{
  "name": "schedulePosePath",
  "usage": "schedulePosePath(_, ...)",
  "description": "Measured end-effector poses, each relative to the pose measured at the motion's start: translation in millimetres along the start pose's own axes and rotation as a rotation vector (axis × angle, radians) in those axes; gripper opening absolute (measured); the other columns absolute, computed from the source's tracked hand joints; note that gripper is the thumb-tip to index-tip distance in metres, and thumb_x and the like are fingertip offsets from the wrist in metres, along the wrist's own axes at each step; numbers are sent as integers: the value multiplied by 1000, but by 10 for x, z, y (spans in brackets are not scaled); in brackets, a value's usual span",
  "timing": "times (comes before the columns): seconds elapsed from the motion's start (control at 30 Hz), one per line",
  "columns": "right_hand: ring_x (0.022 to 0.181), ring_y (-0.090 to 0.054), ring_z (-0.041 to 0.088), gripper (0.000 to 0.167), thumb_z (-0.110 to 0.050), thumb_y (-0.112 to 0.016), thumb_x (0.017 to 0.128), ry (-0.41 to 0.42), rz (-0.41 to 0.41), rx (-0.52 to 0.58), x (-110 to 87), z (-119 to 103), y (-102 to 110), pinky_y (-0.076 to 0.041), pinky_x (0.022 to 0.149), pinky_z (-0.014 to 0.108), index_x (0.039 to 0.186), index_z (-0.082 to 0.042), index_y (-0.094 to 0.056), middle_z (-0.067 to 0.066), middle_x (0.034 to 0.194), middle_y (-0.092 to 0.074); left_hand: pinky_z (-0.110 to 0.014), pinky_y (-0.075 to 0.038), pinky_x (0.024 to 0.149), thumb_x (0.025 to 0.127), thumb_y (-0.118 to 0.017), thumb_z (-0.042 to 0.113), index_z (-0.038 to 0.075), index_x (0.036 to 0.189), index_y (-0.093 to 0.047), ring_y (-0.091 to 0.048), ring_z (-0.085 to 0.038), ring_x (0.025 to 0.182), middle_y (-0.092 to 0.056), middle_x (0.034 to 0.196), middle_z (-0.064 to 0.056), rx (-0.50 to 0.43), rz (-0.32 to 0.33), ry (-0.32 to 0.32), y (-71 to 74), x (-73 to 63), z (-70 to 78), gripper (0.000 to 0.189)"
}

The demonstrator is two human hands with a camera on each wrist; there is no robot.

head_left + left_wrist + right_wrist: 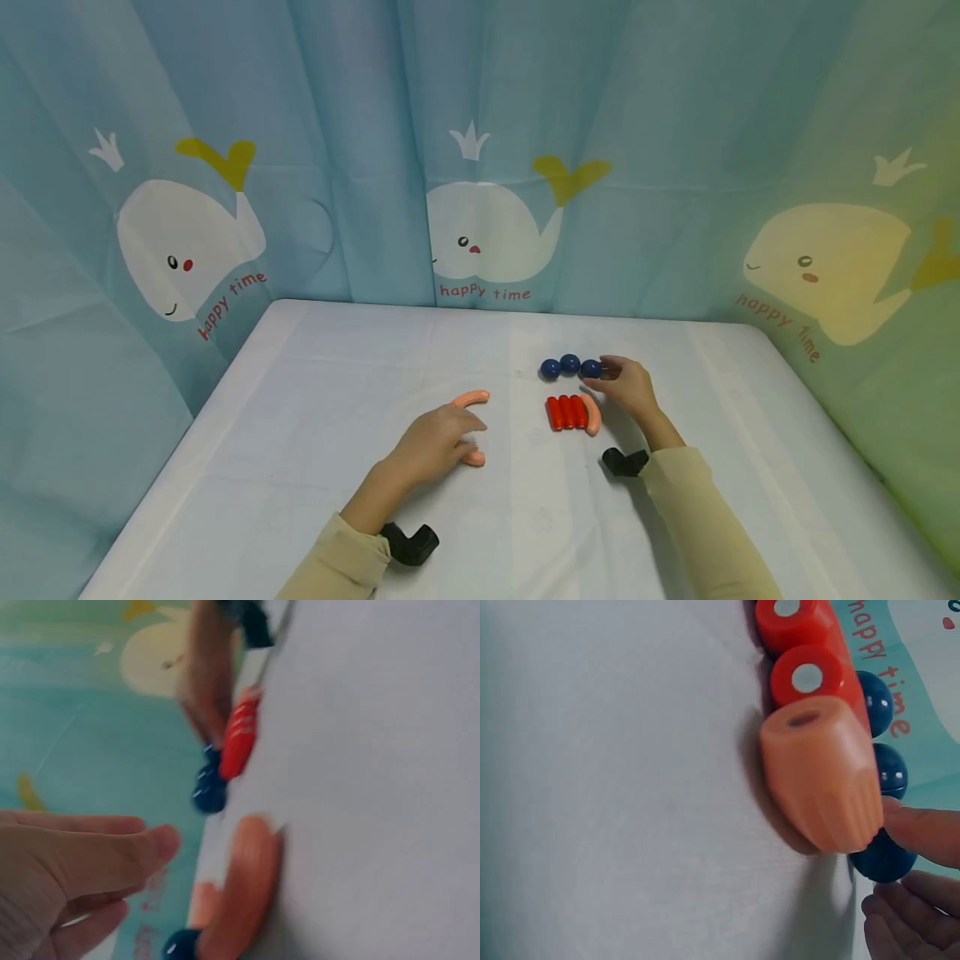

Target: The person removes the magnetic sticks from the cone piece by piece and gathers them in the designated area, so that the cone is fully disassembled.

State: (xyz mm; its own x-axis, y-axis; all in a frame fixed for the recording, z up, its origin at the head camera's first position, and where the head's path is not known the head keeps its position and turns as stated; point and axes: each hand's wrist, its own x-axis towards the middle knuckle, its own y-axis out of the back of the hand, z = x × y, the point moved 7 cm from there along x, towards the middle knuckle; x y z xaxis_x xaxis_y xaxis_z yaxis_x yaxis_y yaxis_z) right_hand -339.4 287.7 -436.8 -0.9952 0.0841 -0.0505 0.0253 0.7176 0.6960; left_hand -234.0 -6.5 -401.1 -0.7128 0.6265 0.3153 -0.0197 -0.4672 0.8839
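My left hand (431, 443) hovers over the left part of the table, above pink sausage-shaped pieces (471, 398). In the left wrist view its fingers (112, 862) are extended with nothing between them, beside a curved pink piece (244, 892). A blue ball (182, 946) partly shows behind that piece. My right hand (628, 387) reaches to the rightmost blue ball (591, 369) of a row of three. Its thumb and fingers pinch that ball (885, 859) at its side. Closer to me, red sausage-shaped pieces (566, 413) lie side by side, with one pink piece (592, 414) at their right.
A white cloth covers the table (315, 392). Behind and at the sides hangs a blue-green curtain (360, 167) printed with whales. Black wrist devices (411, 546) stick out near both sleeves.
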Motion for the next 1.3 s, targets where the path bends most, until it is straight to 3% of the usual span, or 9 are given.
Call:
schedulePosePath(0.13,111,-48,40,64,-22,-71,81,36,26,-6,-62,-38,44,-41,91,47,131,9,-43,28,126,-48,-36,-45,86,82,-68,7,7,111,-66,-55,-21,106,-63,109,-4,-88,43,151,162,-60,-191,29)
schedulePosePath(0.23,111,-49,40,62,-21,-71,81,81,80,0,-141,-85,67,-42,90,46,129,8,-45,27,124,-50,-38,-44,88,81,-69,4,5,113,-64,-54,-24,108,-62,111,-6,-119,22,203,164,-87,-316,33)
schedulePosePath(0.37,107,-52,39,56,-17,-71,81,164,153,15,-263,-155,53,-44,87,45,125,8,-49,26,119,-54,-38,-46,84,78,-71,3,5,107,-64,-57,-23,103,-63,106,-6,-127,-11,141,114,-85,-356,31)
schedulePosePath(0.43,106,-53,37,53,-16,-72,80,201,177,28,-330,-201,32,-44,86,44,123,8,-52,24,117,-56,-36,-47,79,78,-70,2,6,98,-65,-59,-21,95,-64,98,-4,-149,-19,104,83,-80,-360,21)
schedulePosePath(0.5,105,-53,37,50,-13,-72,80,240,176,50,-399,-264,3,-43,88,44,122,8,-53,24,115,-57,-35,-47,75,80,-68,2,7,91,-65,-60,-19,91,-64,93,-2,-160,-14,79,62,-77,-363,13)
schedulePosePath(0.67,104,-54,36,44,-7,-72,78,307,132,118,-596,-446,-79,-43,90,45,116,9,-57,23,112,-59,-34,-48,75,85,-63,4,8,91,-68,-61,-18,90,-66,94,-1,-143,31,74,41,-76,-384,9)
schedulePosePath(0.83,98,-58,33,41,-5,-74,77,327,88,124,-792,-581,-182,-46,85,44,114,6,-60,21,109,-61,-32,-48,74,83,-65,6,9,84,-67,-61,-18,88,-66,89,-1,-121,65,81,27,-59,-339,4)
schedulePosePath(1.13,92,-62,31,39,-7,-75,75,309,-1,194,-957,-666,-421,-50,80,37,109,8,-62,20,104,-63,-33,-47,81,81,-69,9,6,99,-69,-59,-22,97,-66,101,-6,6,74,57,-63,-29,-149,19)
schedulePosePath(1.3,92,-62,31,40,-9,-75,76,301,-47,231,-985,-678,-546,-50,79,36,108,9,-62,21,103,-64,-32,-47,82,81,-69,9,7,97,-69,-58,-21,97,-65,101,-4,6,79,106,-71,-25,-125,17)
